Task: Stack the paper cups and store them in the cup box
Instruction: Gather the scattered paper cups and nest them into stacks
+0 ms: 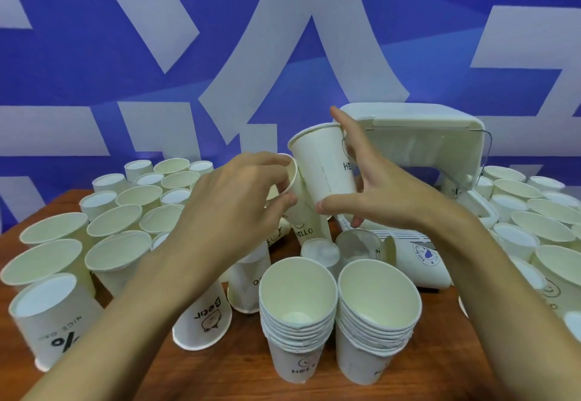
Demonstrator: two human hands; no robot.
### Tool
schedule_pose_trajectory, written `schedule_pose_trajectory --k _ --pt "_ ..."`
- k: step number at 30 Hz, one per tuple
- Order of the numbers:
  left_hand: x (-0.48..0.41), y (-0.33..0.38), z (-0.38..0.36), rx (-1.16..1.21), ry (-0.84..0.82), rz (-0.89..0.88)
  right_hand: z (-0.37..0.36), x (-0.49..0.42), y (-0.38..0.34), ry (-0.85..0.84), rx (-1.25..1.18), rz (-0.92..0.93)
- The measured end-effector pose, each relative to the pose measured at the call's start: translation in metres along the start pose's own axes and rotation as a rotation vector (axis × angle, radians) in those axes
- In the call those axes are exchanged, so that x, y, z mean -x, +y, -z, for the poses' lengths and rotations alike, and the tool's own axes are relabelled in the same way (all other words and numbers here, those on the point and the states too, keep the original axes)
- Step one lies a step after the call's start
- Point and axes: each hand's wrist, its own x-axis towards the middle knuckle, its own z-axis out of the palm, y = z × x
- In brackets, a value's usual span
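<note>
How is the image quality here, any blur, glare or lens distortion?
Head view: the wide-angle lens makes cups near the sides of the table lean outward. Lighting in the head view is even, with soft shadows and no harsh glare. The right hand and its HELLO cup look slightly soft, the front stacks sharper.

Cup [291, 177] in the left hand [239, 199] mostly behind it; far-right cups [572, 322] partly beyond the frame edge
</note>
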Motion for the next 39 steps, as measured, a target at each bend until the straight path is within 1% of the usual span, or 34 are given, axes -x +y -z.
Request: schedule_pose_trajectory --k 2,6,9,12,17,22,29,30,34,39 --pt "0.0 0.0 0.006 -0.01 0.005 -0.011 0.0 0.001 -0.003 0.023 -0.008 0.027" --pt "0.001 0.004 0.02 -0.012 0.031 -0.052 0.005 0.003 -0.017 0.098 -0.079 -0.022" --pt "0.002 0.005 0.036 0.01 0.065 -0.078 0.015 0.011 -0.034 0.132 -0.075 0.078" --pt "0.005 0.004 0.055 0.072 0.068 -0.096 0.028 0.024 -0.047 0.092 -0.031 0.164" --pt "0.013 0.014 0.08 0.182 0.033 -0.159 0.047 0.046 -0.064 -0.008 0.07 0.184" --pt "0.017 0.024 0.084 0.268 -0.082 -0.24 0.06 0.064 -0.074 -0.138 0.157 0.112" --pt "0.019 0.031 0.077 0.273 -0.187 -0.304 0.063 0.072 -0.078 -0.26 0.232 -0.018" --pt "0.019 0.031 0.075 0.288 -0.204 -0.295 0.063 0.073 -0.078 -0.274 0.234 -0.029" --pt "0.022 0.026 0.07 0.415 -0.263 -0.155 0.063 0.074 -0.079 -0.276 0.22 -0.044" --pt "0.023 0.021 0.064 0.424 -0.29 -0.138 0.064 0.078 -0.082 -0.288 0.237 -0.055"
